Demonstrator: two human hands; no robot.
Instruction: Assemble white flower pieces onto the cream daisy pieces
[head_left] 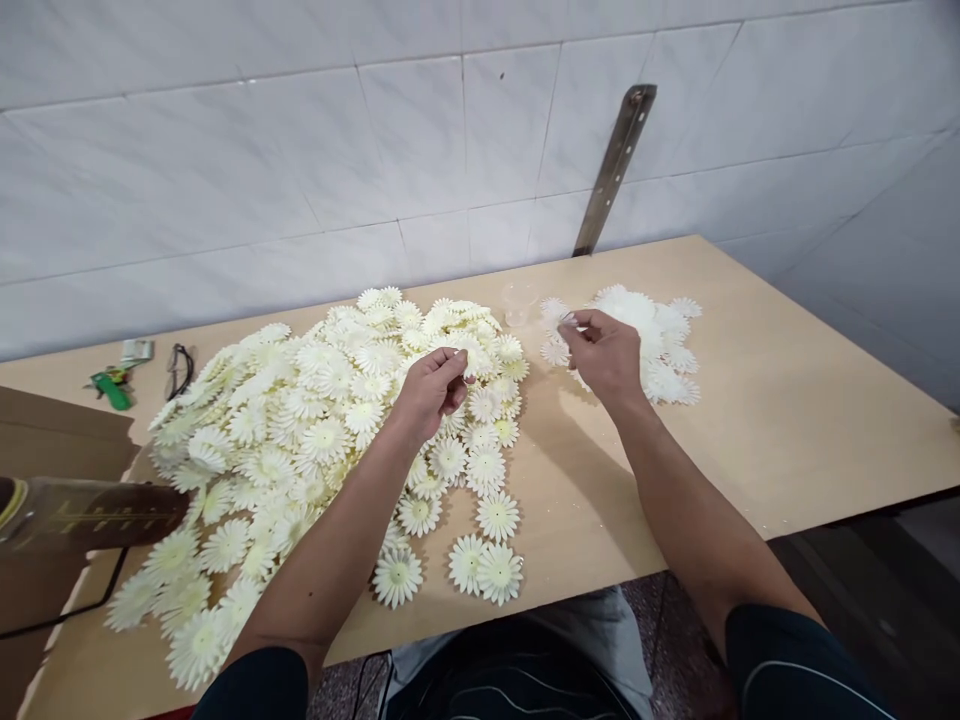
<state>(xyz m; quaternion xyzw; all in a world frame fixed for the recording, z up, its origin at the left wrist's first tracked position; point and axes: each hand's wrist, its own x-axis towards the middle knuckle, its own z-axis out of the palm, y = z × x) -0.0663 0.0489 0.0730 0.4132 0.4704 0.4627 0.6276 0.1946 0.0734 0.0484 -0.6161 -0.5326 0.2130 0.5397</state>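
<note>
My left hand [435, 393] is closed in a pinch above a large heap of pale yellow-white artificial flowers [326, 435]. A flower shows right by its fingertips, but I cannot make out what the pinch holds. My right hand [606, 355] pinches a small white flower piece [568, 320] between thumb and index finger, partly hidden by the fingers. Beside and behind that hand lies a smaller pile of whiter flowers [645, 320]. Several loose flowers [498, 517] lie flat near the table's front edge.
A clear plastic piece [519, 300] lies between the piles. At the far left are a green glue gun [112, 388], dark-rimmed glasses [180, 370], a bottle of dark liquid [90, 513] and a cardboard box [60, 425]. A slotted metal bar [615, 170] stands against the tiled wall.
</note>
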